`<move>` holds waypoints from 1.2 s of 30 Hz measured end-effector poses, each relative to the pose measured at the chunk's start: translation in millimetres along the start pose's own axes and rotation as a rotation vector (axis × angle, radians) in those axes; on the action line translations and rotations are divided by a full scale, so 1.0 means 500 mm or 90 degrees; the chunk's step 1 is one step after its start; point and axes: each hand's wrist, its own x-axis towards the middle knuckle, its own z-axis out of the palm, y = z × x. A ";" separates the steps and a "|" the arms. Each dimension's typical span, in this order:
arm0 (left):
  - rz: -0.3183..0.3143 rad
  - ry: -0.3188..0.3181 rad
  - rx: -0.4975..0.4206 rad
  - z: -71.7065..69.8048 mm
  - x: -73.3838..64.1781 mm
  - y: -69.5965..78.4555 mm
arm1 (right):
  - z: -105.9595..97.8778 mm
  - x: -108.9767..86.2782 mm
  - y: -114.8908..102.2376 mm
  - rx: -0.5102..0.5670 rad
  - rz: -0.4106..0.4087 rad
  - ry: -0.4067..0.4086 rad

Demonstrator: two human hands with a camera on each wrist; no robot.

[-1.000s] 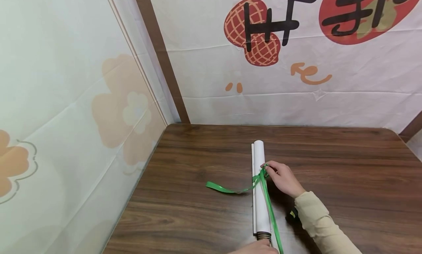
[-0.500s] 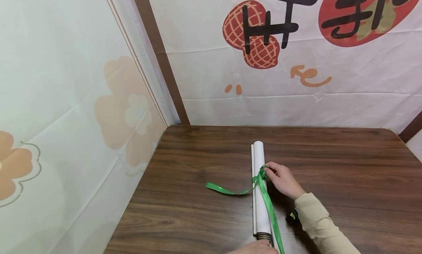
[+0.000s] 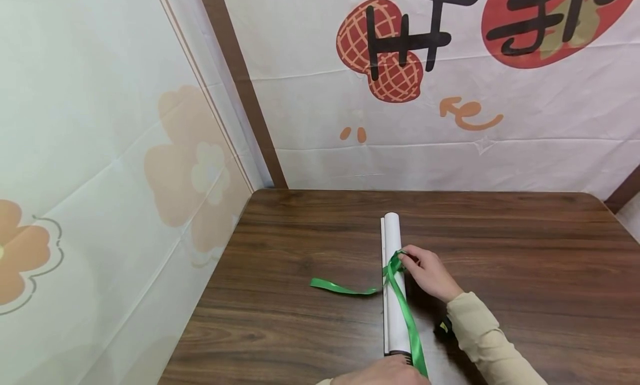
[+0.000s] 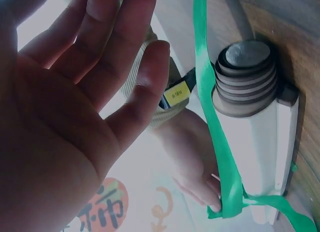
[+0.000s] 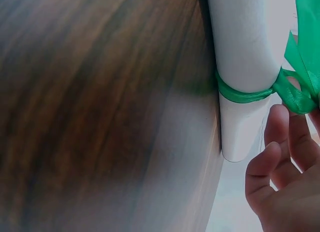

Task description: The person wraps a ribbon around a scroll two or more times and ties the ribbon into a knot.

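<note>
A long white roll (image 3: 396,318) lies on the brown table, a thin flat strip along its left side. Its near end (image 4: 247,75) is dark and ringed. Green ribbon (image 5: 245,96) circles the roll about midway and is tied there. At the tie, my right hand (image 3: 427,271) pinches a green loop in its fingertips. One strand runs from the loop along the roll toward my left hand (image 3: 382,372), which is over the near end. In the left wrist view that strand stretches up out of frame, and my left hand's (image 4: 95,92) fingertips are cut off.
The other ribbon tail (image 3: 340,288) lies on the table (image 3: 525,251) to the left of the roll. A printed cloth wall (image 3: 310,96) rises along the back, and another (image 3: 90,151) on the left. A black strap with a yellow label (image 4: 177,95) is on the right wrist.
My left hand has moved forward a little over the roll's near end. The long ribbon strand has shifted left at the tie and now bows across the roll. My right hand stays in place.
</note>
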 end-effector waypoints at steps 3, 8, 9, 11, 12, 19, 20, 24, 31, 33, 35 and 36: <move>0.020 0.037 0.065 -0.004 -0.005 0.001 | 0.002 -0.001 0.002 0.000 -0.005 0.002; 0.038 0.097 0.169 -0.024 -0.012 -0.006 | 0.004 -0.006 0.000 0.000 -0.008 0.001; 0.026 0.121 0.175 -0.030 -0.012 -0.010 | 0.004 -0.007 -0.001 0.001 -0.009 0.001; 0.006 0.197 0.177 -0.040 -0.014 -0.026 | 0.004 -0.010 -0.004 0.003 -0.013 0.005; -0.007 0.247 0.158 -0.044 -0.014 -0.036 | 0.004 -0.011 -0.005 0.002 -0.016 0.007; -0.174 0.520 0.022 -0.083 -0.009 -0.107 | 0.009 -0.015 -0.006 -0.005 -0.057 0.018; -0.197 0.540 -0.003 -0.089 -0.007 -0.118 | 0.009 -0.015 -0.007 -0.004 -0.060 0.019; -0.274 0.551 -0.052 -0.109 0.004 -0.159 | 0.008 -0.015 -0.009 -0.002 -0.063 0.015; -0.303 0.493 -0.063 -0.122 0.028 -0.205 | 0.008 -0.016 -0.016 0.008 -0.059 0.007; -0.307 0.480 -0.060 -0.122 0.034 -0.213 | 0.007 -0.015 -0.016 0.010 -0.060 0.007; -0.310 0.470 -0.056 -0.121 0.040 -0.219 | 0.006 -0.015 -0.017 0.011 -0.060 0.008; -0.312 0.465 -0.054 -0.121 0.043 -0.222 | 0.005 -0.015 -0.017 0.012 -0.061 0.008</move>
